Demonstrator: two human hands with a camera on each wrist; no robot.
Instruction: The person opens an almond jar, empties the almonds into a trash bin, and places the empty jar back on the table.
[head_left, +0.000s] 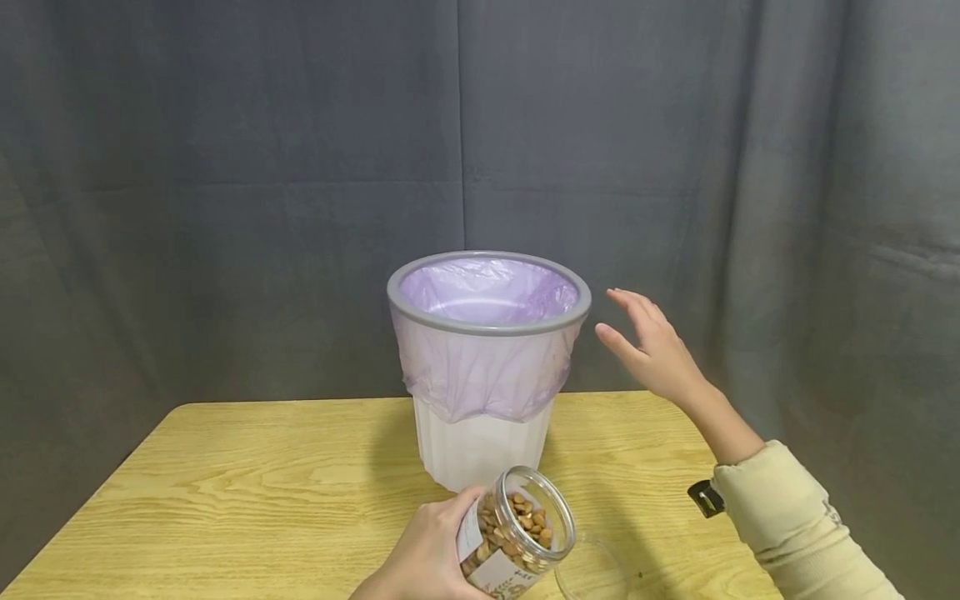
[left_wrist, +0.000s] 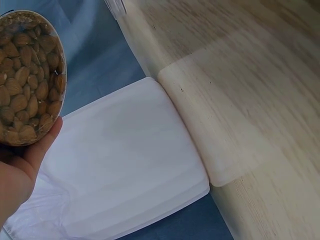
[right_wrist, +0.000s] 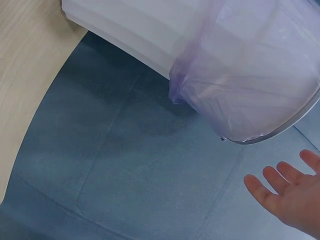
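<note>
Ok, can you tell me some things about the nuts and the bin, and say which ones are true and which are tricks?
1. The left hand holds the jar of almonds. True.
2. The jar has its lid on. False: its mouth is open.
3. The bin has a purple bag in it. True.
4. The right hand grips the bin's rim. False: it is open beside the rim, not touching.
5. The bin stands on the floor. False: it stands on the wooden table.

We hold a clear, lidless jar of almonds (head_left: pixel 517 533) tilted, mouth up and away, near the table's front edge. Just behind stands an upright white bin (head_left: pixel 483 442) with grey rim, lined with a lilac bag.
</note>
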